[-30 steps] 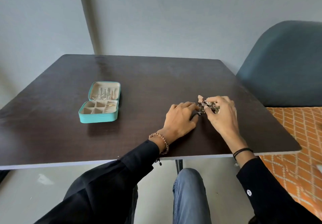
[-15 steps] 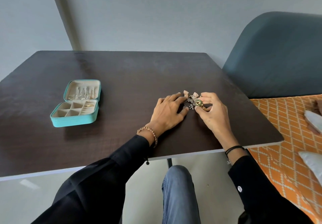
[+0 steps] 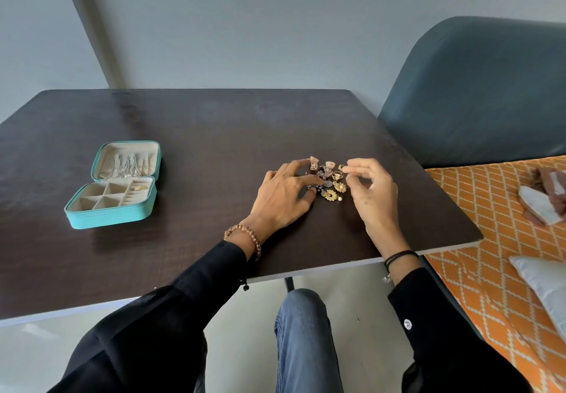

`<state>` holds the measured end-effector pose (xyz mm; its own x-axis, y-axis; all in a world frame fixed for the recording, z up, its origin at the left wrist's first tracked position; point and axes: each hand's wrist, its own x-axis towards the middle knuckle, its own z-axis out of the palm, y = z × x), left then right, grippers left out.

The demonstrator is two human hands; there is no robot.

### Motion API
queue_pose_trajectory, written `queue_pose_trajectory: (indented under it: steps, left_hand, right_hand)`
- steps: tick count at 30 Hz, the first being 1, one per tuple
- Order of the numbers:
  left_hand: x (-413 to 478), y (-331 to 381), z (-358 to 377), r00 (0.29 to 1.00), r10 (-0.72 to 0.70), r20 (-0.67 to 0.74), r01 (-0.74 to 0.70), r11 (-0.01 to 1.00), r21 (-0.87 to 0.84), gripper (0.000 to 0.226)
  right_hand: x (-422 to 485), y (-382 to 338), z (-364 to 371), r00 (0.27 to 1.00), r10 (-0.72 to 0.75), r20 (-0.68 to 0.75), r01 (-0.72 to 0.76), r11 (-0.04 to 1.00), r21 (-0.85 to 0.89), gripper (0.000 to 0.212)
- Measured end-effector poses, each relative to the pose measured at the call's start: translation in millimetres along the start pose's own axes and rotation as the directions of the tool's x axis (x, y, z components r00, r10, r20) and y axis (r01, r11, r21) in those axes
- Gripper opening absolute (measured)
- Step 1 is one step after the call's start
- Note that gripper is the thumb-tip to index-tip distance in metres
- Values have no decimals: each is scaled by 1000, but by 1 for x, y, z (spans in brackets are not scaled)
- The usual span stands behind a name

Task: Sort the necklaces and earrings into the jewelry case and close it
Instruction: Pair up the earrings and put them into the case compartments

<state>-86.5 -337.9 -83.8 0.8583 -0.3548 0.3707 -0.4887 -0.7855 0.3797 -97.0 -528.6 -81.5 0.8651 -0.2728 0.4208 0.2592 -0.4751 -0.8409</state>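
A teal jewelry case lies open on the left of the dark table. Necklaces hang in its raised lid, and a gold piece sits in a right-hand compartment. A small pile of earrings, gold and dark with stones, lies on the table's right half. My left hand rests flat beside the pile, its fingertips touching the earrings on the left. My right hand hovers at the pile's right side, thumb and forefinger pinching a small gold earring.
A blue-grey chair stands at the table's right edge. Below it lies an orange patterned bed cover with a pillow and folded cloth. My knee shows under the table's near edge. Grey walls stand behind.
My hands have parted a little, so the earrings now lie spread and in plain view. My right hand has lifted off the pile while pinching one piece. The camera has turned right.
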Motion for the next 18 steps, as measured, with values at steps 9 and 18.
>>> queue_pose_trajectory:
  steps: [9, 18]
  left_hand:
    - [-1, 2, -2, 998, -58, -13, 58, 997, -55, 34]
    - [-2, 3, -2, 996, -77, -33, 74, 994, -83, 32]
  right_hand:
    - [8, 4, 10, 1000, 3, -8, -5, 975, -222, 17]
    - [5, -2, 8, 997, -15, 69, 36, 950, -309, 8]
